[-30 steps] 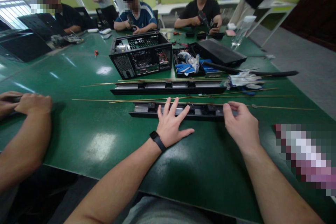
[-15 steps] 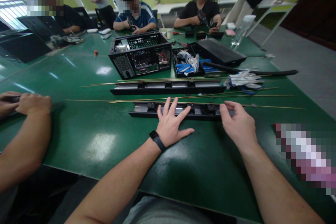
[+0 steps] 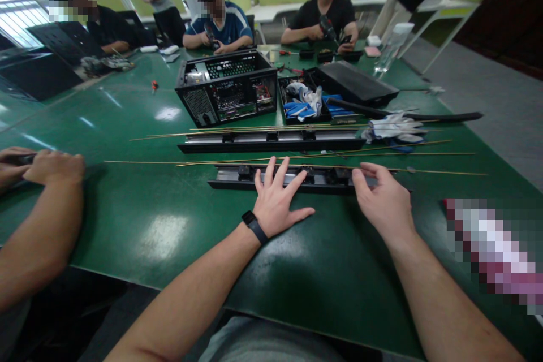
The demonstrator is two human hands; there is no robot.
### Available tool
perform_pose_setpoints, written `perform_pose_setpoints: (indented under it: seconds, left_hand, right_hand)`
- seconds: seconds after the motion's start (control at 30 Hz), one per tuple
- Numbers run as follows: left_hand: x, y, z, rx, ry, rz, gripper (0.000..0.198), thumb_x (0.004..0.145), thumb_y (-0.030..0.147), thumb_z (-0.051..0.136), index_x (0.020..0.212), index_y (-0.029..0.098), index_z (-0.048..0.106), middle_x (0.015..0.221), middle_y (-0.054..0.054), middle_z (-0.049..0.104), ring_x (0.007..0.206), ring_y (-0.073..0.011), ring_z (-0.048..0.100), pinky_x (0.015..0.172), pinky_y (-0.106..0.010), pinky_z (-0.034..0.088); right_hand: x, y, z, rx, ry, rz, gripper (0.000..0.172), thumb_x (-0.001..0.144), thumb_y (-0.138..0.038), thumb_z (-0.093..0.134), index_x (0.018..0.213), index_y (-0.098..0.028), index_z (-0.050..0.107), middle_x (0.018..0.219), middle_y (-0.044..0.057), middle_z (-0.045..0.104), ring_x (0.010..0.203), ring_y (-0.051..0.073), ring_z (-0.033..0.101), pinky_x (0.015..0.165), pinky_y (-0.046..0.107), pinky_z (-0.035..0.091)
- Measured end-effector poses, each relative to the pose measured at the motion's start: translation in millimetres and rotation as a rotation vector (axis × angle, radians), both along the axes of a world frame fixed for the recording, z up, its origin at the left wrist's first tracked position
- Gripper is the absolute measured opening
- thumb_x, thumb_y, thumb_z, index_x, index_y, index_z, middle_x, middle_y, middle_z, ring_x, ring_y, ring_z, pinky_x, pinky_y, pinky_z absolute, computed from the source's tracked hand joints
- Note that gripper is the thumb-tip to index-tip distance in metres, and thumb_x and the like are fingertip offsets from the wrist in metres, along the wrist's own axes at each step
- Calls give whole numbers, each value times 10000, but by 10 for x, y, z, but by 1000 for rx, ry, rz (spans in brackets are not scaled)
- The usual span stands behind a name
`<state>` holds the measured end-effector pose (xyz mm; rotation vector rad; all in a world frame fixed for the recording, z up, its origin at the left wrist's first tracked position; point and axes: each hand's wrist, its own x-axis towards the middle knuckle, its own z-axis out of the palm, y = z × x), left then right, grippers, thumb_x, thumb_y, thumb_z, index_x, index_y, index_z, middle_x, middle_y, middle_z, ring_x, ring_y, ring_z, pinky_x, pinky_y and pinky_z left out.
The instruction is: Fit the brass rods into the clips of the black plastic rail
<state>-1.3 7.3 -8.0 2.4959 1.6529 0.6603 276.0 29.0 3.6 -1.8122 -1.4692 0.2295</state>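
Observation:
My left hand (image 3: 278,198), with a dark band on the wrist, lies with fingers spread over the near black rail (image 3: 229,184). Its fingertips reach the thin brass-coloured rods (image 3: 199,164) along the rail's far edge. My right hand (image 3: 382,195) is at the right part of the same rail, thumb and fingers curled near the rods; whether a rod is between them is too small to tell. Black blocks (image 3: 339,175) sit in the rail's silvery channel. A second black rail (image 3: 271,144) with more rods lies parallel, farther back.
Behind the rails are an open black computer case (image 3: 229,93), a tray with blue-white gloves (image 3: 303,102), another glove (image 3: 396,129), a black tube (image 3: 449,117) and a bottle (image 3: 392,48). A neighbour's hands (image 3: 55,168) are at the left; people sit across the green table (image 3: 127,215).
My right hand has shifted slightly left along the near rail, and the rod ends on the right have moved a little. My left hand stays in place.

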Motion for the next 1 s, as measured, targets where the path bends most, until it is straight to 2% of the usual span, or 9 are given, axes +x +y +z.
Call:
perform_pose_setpoints:
  seconds: [0.17, 0.43, 0.6, 0.7, 0.83, 1.0]
  left_hand:
    - [-4, 2, 12, -11, -1, -2, 1012, 929, 631, 1064, 1812, 346, 661, 2022, -205, 381, 1896, -579, 231, 1436, -920, 257]
    - [-4, 0, 36, -17, 12, -15, 983, 943, 623, 1056, 1809, 367, 668, 2022, -193, 388, 1890, -597, 236, 1415, -958, 256]
    - [-2, -6, 45, -15, 20, -16, 990, 945, 624, 1054, 1814, 360, 663, 2021, -193, 391, 1889, -602, 232, 1411, -962, 262]
    - [-6, -5, 48, -18, 25, -14, 993, 946, 624, 1053, 1819, 361, 658, 2022, -192, 388, 1890, -599, 230, 1415, -958, 258]
    - [-6, -4, 40, -21, 25, -8, 995, 940, 619, 1059, 1818, 380, 658, 2023, -179, 392, 1891, -599, 226, 1416, -951, 266]
    - [-3, -4, 38, -20, 25, -7, 998, 939, 613, 1060, 1821, 379, 656, 2027, -179, 383, 1892, -603, 216, 1416, -950, 265]
  right_hand:
    - [-8, -5, 16, -7, 10, -2, 598, 1061, -663, 664, 1384, -195, 850, 1211, 200, 899, 1107, 394, 847, 1139, 583, 648]
    - [20, 9, 30, -37, 41, -78, 639, 1063, -691, 650, 1416, -192, 836, 1265, 210, 900, 1213, 421, 852, 1185, 597, 635]
    - [-13, -8, 27, -35, 37, -8, 639, 1065, -692, 659, 1439, -207, 838, 1263, 197, 903, 1183, 405, 861, 1164, 579, 650]
    - [11, -8, 28, -42, 46, -39, 679, 1071, -712, 652, 1478, -196, 821, 1274, 205, 900, 1161, 413, 864, 1172, 608, 644]
    - [53, 7, 21, -37, 58, -67, 621, 1091, -719, 631, 1390, -213, 831, 1243, 202, 896, 1143, 408, 865, 1154, 605, 655]
    - [-7, -2, 18, -17, 35, -1, 602, 1076, -696, 648, 1389, -218, 836, 1251, 196, 900, 1197, 405, 858, 1169, 581, 648]
